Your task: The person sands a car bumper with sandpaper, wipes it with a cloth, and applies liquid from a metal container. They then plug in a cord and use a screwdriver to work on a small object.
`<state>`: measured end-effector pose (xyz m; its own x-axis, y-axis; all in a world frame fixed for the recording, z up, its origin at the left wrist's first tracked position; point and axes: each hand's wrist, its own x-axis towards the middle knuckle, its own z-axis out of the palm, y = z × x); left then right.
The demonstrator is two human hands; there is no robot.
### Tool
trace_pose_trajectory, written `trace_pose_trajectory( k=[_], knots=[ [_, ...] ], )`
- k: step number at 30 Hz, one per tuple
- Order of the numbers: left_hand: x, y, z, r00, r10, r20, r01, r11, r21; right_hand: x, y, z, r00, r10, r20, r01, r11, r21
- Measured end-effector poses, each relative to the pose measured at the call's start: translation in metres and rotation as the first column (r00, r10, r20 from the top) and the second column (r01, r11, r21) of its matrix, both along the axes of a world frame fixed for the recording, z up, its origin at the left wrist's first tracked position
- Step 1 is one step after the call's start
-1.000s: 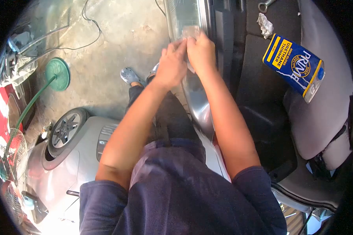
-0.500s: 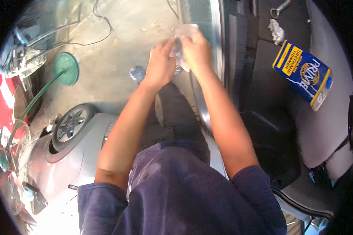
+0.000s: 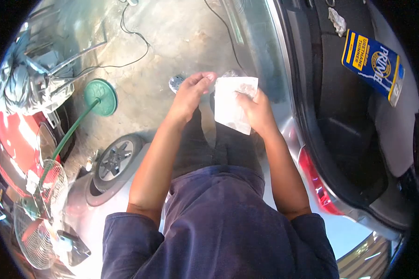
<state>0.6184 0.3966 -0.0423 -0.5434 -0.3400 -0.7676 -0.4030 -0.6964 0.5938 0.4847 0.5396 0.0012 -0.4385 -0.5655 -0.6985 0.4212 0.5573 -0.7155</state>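
Note:
My right hand (image 3: 260,111) grips a white paper-like sheet (image 3: 228,100) by its right side, thumb on top and the other fingers behind it. Grey smudges mark the sheet near the thumb and along its lower edge. To the left of the sheet and apart from it is my left hand (image 3: 194,95), its thumb pressed to curled fingers. Nothing shows in that pinch. Both hands are held out in front of my body, above my legs and the floor.
On my right is an open car trunk (image 3: 340,139) with a red tail light (image 3: 314,181). Inside lie a blue-yellow thinner can (image 3: 373,67) and a crumpled white wad (image 3: 337,22). Leftward are a green-based stand (image 3: 101,97), a fan (image 3: 35,237), a silver car's wheel (image 3: 118,158) and a floor cable (image 3: 137,35).
Both hands have come closer to my body and moved apart. The sheet, earlier between both hands, is now in the right hand alone, facing up. My view has shifted.

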Motion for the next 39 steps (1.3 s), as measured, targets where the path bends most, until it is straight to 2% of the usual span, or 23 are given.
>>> trace_pose_trajectory(
  k=[3, 5, 9, 12, 15, 17, 18, 20, 21, 24, 26, 27, 28, 30, 31, 32, 34, 37, 39],
  knots=[
    [0.015, -0.012, -0.007, 0.985, -0.116, -0.124, 0.136, 0.977, 0.166, 0.029, -0.004, 0.014, 0.992, -0.113, 0.059, 0.114, 0.993, -0.019],
    [0.023, -0.015, -0.004, 0.987, -0.127, -0.103, 0.142, 0.978, 0.152, 0.043, -0.010, 0.016, 0.983, -0.178, 0.052, 0.179, 0.984, -0.014],
    [0.050, -0.021, 0.001, 0.980, -0.181, -0.082, 0.190, 0.974, 0.121, 0.079, -0.010, -0.001, 0.912, -0.360, 0.196, 0.378, 0.924, -0.063],
    [0.069, -0.037, 0.010, 0.931, -0.355, -0.087, 0.362, 0.927, 0.094, 0.103, -0.014, -0.004, 0.863, -0.480, 0.158, 0.499, 0.859, -0.118],
    [0.087, -0.052, 0.017, 0.842, -0.533, -0.085, 0.539, 0.830, 0.143, 0.107, -0.017, 0.009, 0.842, -0.535, 0.076, 0.539, 0.838, -0.081],
    [0.101, -0.057, 0.010, 0.779, -0.625, 0.055, 0.627, 0.775, -0.080, 0.106, -0.010, 0.012, 0.856, -0.516, -0.026, 0.516, 0.857, 0.000],
    [0.108, -0.059, 0.004, 0.746, -0.653, 0.132, 0.666, 0.722, -0.188, 0.107, -0.003, 0.009, 0.853, -0.520, -0.033, 0.521, 0.854, -0.007],
    [0.115, -0.067, 0.000, 0.649, -0.698, 0.303, 0.758, 0.626, -0.181, 0.111, 0.016, 0.000, 0.847, -0.530, -0.048, 0.529, 0.848, -0.025],
    [0.118, -0.071, -0.001, 0.596, -0.704, 0.386, 0.796, 0.579, -0.175, 0.112, 0.026, -0.001, 0.856, -0.515, -0.044, 0.515, 0.857, -0.012],
    [0.123, -0.088, -0.004, 0.430, -0.661, 0.615, 0.887, 0.438, -0.149, 0.119, 0.048, 0.009, 0.881, -0.414, -0.229, 0.437, 0.897, 0.059],
    [0.146, -0.098, -0.020, 0.292, -0.717, 0.633, 0.938, 0.344, -0.044, 0.127, 0.061, 0.020, 0.906, -0.362, -0.218, 0.394, 0.911, 0.124],
    [0.171, -0.092, -0.031, 0.368, -0.638, 0.676, 0.925, 0.182, -0.332, 0.130, 0.065, 0.026, 0.917, -0.336, -0.215, 0.371, 0.917, 0.150],
    [0.199, -0.085, -0.042, 0.463, -0.564, 0.684, 0.820, -0.021, -0.572, 0.131, 0.068, 0.031, 0.931, -0.315, -0.185, 0.346, 0.923, 0.170],
    [0.229, -0.081, -0.051, 0.555, -0.533, 0.639, 0.759, 0.009, -0.651, 0.135, 0.070, 0.045, 0.956, -0.268, -0.122, 0.289, 0.934, 0.211],
    [0.229, -0.084, -0.034, 0.494, -0.605, 0.624, 0.826, 0.102, -0.554, 0.138, 0.063, 0.060, 0.912, -0.410, -0.030, 0.411, 0.911, 0.043],
    [0.230, -0.086, -0.018, 0.434, -0.678, 0.594, 0.881, 0.181, -0.437, 0.138, 0.063, 0.062, 0.895, -0.446, -0.011, 0.446, 0.894, 0.037],
    [0.240, -0.087, -0.006, 0.452, -0.711, 0.539, 0.879, 0.252, -0.405, 0.135, 0.065, 0.064, 0.858, -0.513, 0.033, 0.512, 0.858, 0.034],
    [0.227, -0.084, 0.034, 0.493, -0.704, 0.512, 0.862, 0.318, -0.394, 0.108, 0.072, 0.082, 0.633, -0.718, 0.290, 0.771, 0.620, -0.147],
    [0.203, -0.078, 0.064, 0.633, -0.692, 0.347, 0.763, 0.479, -0.435, 0.076, 0.084, 0.083, 0.523, -0.800, 0.295, 0.852, 0.500, -0.153]
  ],
)
